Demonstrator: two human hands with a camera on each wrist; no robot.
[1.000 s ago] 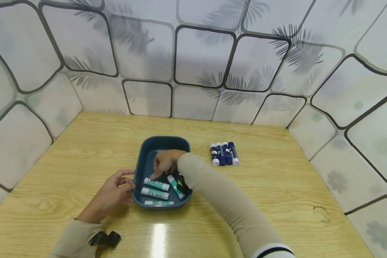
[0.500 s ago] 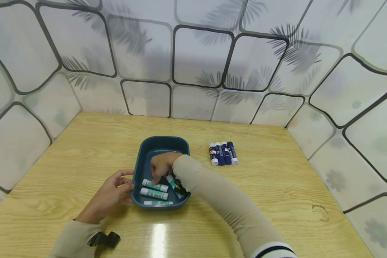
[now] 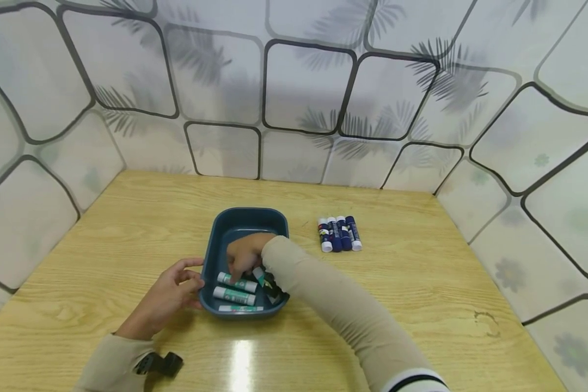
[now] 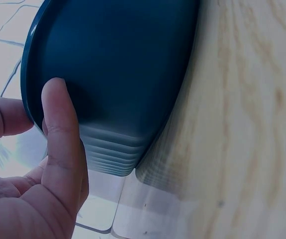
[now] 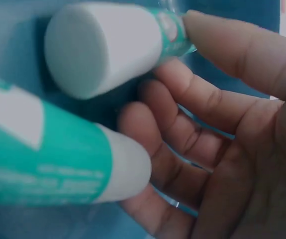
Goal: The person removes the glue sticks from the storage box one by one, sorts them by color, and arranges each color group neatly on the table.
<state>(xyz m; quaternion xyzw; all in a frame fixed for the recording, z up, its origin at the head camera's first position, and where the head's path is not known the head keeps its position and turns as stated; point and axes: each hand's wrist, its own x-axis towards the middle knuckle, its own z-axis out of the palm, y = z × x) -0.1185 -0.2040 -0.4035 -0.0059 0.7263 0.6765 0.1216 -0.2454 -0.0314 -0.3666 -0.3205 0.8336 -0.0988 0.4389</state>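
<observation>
The right hand, nearest, has its grip pinching a round green-and-white plastic glue stick that lies long way left to right, just toward the person, inside the dark blue plastic bin; the left hand loosely touches its outside.

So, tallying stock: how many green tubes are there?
4 visible: one tube at the right hand, one just nearer the person, one along the tray's near wall, one partly hidden under the right wrist. The hand may hide more.
</observation>
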